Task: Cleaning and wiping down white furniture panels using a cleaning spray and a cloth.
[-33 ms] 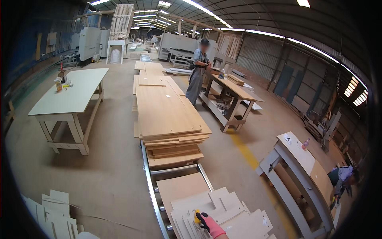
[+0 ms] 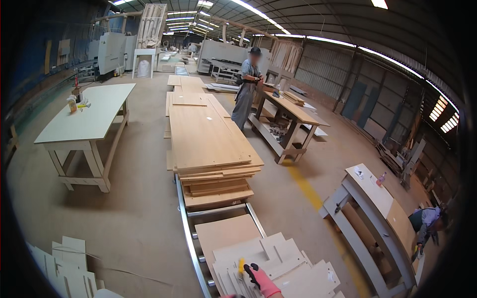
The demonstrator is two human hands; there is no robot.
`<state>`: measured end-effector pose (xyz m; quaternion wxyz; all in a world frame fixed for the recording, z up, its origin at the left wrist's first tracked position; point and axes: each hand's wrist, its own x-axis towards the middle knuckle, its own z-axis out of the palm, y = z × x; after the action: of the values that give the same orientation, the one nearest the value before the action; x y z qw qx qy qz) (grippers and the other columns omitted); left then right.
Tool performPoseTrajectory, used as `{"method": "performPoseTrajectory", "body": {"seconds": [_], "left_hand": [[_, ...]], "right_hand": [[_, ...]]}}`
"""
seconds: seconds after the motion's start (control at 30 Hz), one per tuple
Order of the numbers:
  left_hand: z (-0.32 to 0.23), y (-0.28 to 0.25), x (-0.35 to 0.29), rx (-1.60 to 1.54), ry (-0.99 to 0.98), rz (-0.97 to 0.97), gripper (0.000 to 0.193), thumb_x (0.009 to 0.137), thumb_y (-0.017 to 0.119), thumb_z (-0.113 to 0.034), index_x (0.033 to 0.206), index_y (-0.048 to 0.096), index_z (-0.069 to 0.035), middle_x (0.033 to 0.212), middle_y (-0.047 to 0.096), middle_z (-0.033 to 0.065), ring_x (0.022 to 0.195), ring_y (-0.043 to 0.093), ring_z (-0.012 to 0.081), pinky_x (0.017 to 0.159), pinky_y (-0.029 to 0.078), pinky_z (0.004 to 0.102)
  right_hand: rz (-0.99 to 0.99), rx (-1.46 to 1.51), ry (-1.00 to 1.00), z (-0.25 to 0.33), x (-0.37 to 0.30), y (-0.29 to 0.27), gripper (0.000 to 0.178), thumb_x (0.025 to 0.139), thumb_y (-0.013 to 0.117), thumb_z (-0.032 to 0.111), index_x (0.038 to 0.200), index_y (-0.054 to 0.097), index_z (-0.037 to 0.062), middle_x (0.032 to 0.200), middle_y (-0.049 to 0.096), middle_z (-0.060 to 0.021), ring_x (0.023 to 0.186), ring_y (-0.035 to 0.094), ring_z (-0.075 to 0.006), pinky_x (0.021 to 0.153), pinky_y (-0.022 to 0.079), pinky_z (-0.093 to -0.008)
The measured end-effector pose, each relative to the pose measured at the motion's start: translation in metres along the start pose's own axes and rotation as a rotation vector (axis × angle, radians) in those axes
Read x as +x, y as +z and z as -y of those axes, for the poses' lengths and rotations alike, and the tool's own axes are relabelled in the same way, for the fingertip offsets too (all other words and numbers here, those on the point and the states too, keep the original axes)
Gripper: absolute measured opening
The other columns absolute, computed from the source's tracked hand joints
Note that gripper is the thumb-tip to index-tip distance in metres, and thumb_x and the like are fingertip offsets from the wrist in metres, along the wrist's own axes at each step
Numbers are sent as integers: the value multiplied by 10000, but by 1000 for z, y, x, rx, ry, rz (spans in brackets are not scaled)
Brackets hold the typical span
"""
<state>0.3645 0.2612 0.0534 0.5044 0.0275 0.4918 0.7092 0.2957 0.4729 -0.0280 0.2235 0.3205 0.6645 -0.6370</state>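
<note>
My right hand (image 2: 264, 283), in a pink glove with black fingers, reaches in from the lower edge. Its fingers close on a small yellow tool (image 2: 242, 265), whose kind I cannot make out. The hand is over a stack of pale grey panels (image 2: 278, 258), laid in uneven steps on a larger tan board (image 2: 226, 233). Of my left hand (image 2: 233, 296) only a sliver of pink and dark glove shows at the lower edge; its fingers are hidden.
A roller conveyor (image 2: 186, 223) carries the panels and a tall stack of wooden boards (image 2: 211, 134). Worktables stand left (image 2: 89, 109) and right (image 2: 370, 188). More panels (image 2: 69, 253) lie lower left. One person (image 2: 246, 84) stands beyond the boards; another (image 2: 427, 221) bends at far right.
The yellow tool has shifted slightly left and stands more upright beside my right fingers. A sliver of my left glove has come into view at the lower edge.
</note>
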Motion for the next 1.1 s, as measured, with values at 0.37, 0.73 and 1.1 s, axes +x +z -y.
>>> {"method": "performPoseTrajectory", "body": {"seconds": [0.37,0.73,1.1], "left_hand": [[82,-284,81,-269,9,-660,211,826,530,-191,920,546,-2,792,628,131,719,622,327,640,510,484],[77,-301,118,685,-88,-865,342,752,544,-301,939,594,-19,792,613,122,705,599,251,629,474,361],[90,-106,153,836,-36,-79,421,784,543,-359,1036,570,-24,716,580,67,678,541,168,631,442,311]], "right_hand": [[-92,266,-308,-60,-102,3,446,865,507,336,1209,506,52,1025,609,-79,895,570,-150,712,449,-263],[-837,239,-301,-201,-152,-39,403,861,537,166,1213,466,-18,1076,576,-125,946,557,-188,782,451,-291],[-1088,-383,-256,-195,-201,7,481,837,535,129,1252,371,-49,1214,456,-247,1116,456,-344,950,368,-342]]}}
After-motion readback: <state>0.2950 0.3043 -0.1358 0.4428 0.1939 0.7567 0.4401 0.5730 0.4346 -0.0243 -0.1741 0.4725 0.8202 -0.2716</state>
